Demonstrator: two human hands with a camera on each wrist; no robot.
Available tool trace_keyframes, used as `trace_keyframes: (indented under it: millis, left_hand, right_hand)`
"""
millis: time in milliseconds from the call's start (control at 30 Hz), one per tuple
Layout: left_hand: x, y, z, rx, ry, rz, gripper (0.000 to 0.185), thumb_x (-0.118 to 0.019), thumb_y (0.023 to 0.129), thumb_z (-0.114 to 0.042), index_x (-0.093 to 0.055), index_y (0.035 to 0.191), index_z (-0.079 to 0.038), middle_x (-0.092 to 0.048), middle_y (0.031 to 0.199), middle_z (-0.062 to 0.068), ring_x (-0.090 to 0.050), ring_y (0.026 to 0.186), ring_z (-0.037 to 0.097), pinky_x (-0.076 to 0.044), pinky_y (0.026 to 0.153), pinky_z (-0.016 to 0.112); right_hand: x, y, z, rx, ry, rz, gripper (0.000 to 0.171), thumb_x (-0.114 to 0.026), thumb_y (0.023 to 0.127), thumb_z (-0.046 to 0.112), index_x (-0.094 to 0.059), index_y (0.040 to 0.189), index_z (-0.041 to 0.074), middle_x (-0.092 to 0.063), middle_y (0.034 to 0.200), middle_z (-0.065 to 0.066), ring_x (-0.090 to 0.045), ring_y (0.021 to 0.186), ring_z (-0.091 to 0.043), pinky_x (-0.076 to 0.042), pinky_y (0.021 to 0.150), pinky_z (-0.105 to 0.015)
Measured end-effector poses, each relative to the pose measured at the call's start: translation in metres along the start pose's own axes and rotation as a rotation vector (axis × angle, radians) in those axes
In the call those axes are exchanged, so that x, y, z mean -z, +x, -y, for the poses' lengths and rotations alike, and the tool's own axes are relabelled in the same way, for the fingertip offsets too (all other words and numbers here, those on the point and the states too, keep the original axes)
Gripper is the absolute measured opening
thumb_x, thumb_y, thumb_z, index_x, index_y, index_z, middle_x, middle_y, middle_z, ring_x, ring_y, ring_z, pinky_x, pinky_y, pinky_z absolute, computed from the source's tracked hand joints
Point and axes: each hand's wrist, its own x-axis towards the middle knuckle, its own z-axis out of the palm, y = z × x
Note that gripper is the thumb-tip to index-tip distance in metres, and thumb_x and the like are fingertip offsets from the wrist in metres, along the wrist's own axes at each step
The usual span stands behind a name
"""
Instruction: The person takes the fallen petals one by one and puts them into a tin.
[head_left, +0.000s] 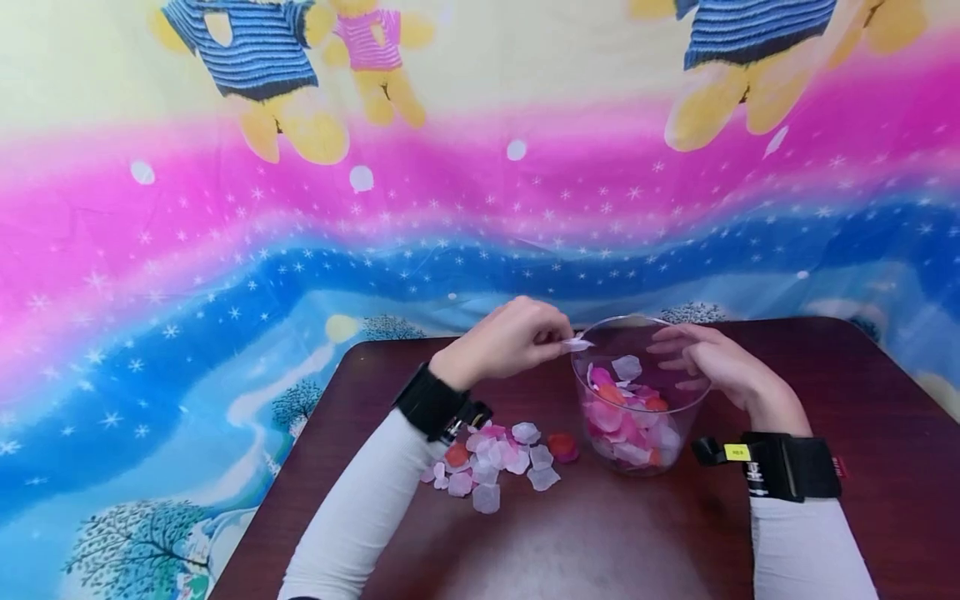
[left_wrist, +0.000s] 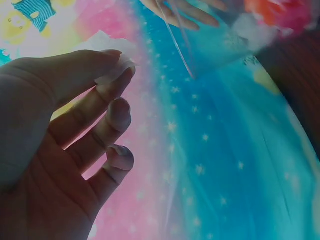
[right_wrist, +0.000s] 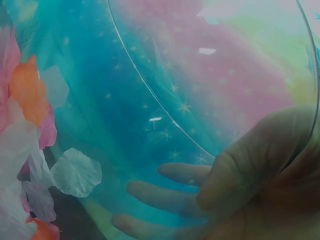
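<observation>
A clear plastic bucket stands on the dark table, partly filled with pink, white and orange flower petals. My left hand pinches a white petal between thumb and index finger, right at the bucket's left rim; the other fingers curl loosely below, as the left wrist view shows. At the bucket's right side, my right hand touches the rim, its fingers extended and spread, partly seen through the clear wall. Loose petals lie scattered left of the bucket, under my left forearm.
The dark wooden table carries everything. Behind its back edge hangs a bright cloth with bears, snowflakes and trees. A red petal lies close beside the bucket's base.
</observation>
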Motion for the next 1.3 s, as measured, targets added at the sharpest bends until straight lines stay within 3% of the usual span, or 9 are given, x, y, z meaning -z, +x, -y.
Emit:
trace_keyframes:
  millis: [100,233,400,600,767,933,1033,1300]
  left_hand:
    - [-0.006,0.017,0.002,-0.014,-0.029,0.028,0.007,-0.069,0.099,-0.018,-0.076,0.100,-0.016,-0.061,0.078,-0.006,-0.050,0.068,0.008,-0.040,0.064,0.023]
    - [-0.016,0.026,0.006,0.001,-0.055,0.082,0.008,-0.070,0.099,-0.020,-0.076,0.101,-0.015,-0.061,0.077,-0.005,-0.052,0.069,0.008,-0.041,0.065,0.022]
    - [-0.024,0.023,0.012,0.033,-0.037,0.095,0.010,-0.073,0.097,-0.021,-0.076,0.103,-0.014,-0.066,0.086,-0.007,-0.057,0.076,0.005,-0.046,0.071,0.020]
    - [-0.020,0.014,0.016,0.043,-0.039,0.060,0.013,-0.075,0.095,-0.022,-0.076,0.104,-0.013,-0.068,0.093,-0.007,-0.059,0.081,0.007,-0.047,0.075,0.020]
    - [-0.012,-0.001,0.022,0.051,-0.014,0.040,0.016,-0.076,0.095,-0.024,-0.075,0.107,-0.013,-0.069,0.100,-0.004,-0.060,0.084,0.011,-0.047,0.076,0.022]
    - [-0.012,-0.026,0.031,0.113,-0.003,0.063,0.029,-0.081,0.091,-0.028,-0.073,0.114,-0.013,-0.069,0.110,-0.001,-0.055,0.074,0.010,-0.047,0.072,0.024]
    - [-0.022,-0.043,0.037,0.154,0.008,0.108,0.033,-0.083,0.088,-0.030,-0.074,0.115,-0.014,-0.069,0.112,-0.001,-0.055,0.073,0.008,-0.048,0.072,0.024]
    - [-0.065,-0.080,0.042,0.239,0.018,0.245,0.032,-0.084,0.087,-0.024,-0.075,0.116,-0.014,-0.069,0.113,-0.001,-0.062,0.091,0.013,-0.053,0.080,0.028]
  right_hand:
    - [-0.004,0.003,0.000,-0.008,0.006,0.003,0.070,-0.031,0.082,-0.009,-0.034,0.152,-0.005,-0.043,0.151,-0.033,-0.044,0.136,-0.054,-0.053,0.095,-0.055]
    - [-0.009,0.006,0.000,-0.014,0.010,0.002,0.070,-0.031,0.082,-0.009,-0.035,0.152,-0.005,-0.044,0.151,-0.032,-0.045,0.136,-0.053,-0.053,0.095,-0.055]
    - [-0.012,0.008,-0.002,-0.011,0.017,0.003,0.070,-0.031,0.082,-0.009,-0.036,0.151,-0.005,-0.045,0.150,-0.032,-0.046,0.135,-0.053,-0.054,0.093,-0.052]
    - [-0.012,0.007,-0.003,-0.002,0.012,-0.002,0.070,-0.030,0.082,-0.010,-0.037,0.151,-0.005,-0.045,0.149,-0.032,-0.047,0.135,-0.052,-0.054,0.093,-0.052]
    - [-0.008,0.005,-0.004,0.001,0.005,-0.006,0.069,-0.030,0.083,-0.009,-0.037,0.152,-0.004,-0.046,0.150,-0.031,-0.047,0.135,-0.052,-0.053,0.095,-0.054]
    - [-0.004,0.004,-0.005,0.007,-0.008,-0.005,0.069,-0.030,0.084,-0.009,-0.036,0.152,-0.004,-0.045,0.150,-0.031,-0.046,0.135,-0.052,-0.054,0.094,-0.053]
    - [-0.002,0.003,-0.005,0.008,-0.009,-0.003,0.070,-0.030,0.083,-0.010,-0.036,0.152,-0.004,-0.045,0.150,-0.032,-0.046,0.135,-0.053,-0.054,0.093,-0.052]
    - [0.001,0.003,-0.003,0.016,-0.007,-0.002,0.070,-0.030,0.082,-0.011,-0.036,0.151,-0.004,-0.045,0.149,-0.032,-0.047,0.134,-0.053,-0.055,0.091,-0.048]
